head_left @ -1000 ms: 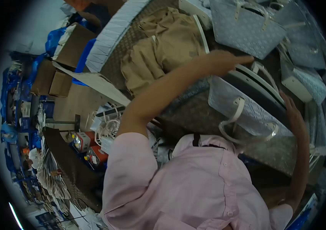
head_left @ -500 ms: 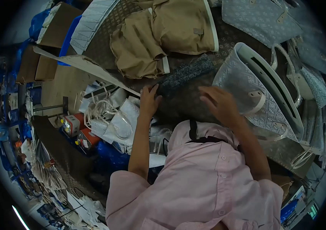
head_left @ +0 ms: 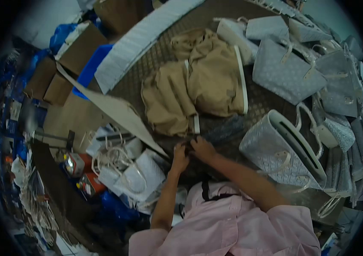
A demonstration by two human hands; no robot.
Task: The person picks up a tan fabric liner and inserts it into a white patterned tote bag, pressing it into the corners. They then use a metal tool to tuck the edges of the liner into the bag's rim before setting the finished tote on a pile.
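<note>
In the head view, had left hand [head_left: 181, 157] and right hand [head_left: 204, 150] nearly together at the desk [head_left: 260, 99], with fingers bent; could not tell any grip. Had the dark strip [head_left: 226, 129] just beyond the right hand, near brown cloth [head_left: 215, 81] and bag [head_left: 266, 143]. Perhaps risked skewing the strip by one-ended pulling, or snagging the bag with the right forearm [head_left: 249, 179].

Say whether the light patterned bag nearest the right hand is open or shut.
Open: the bag shows a dark gap along its top.
</note>
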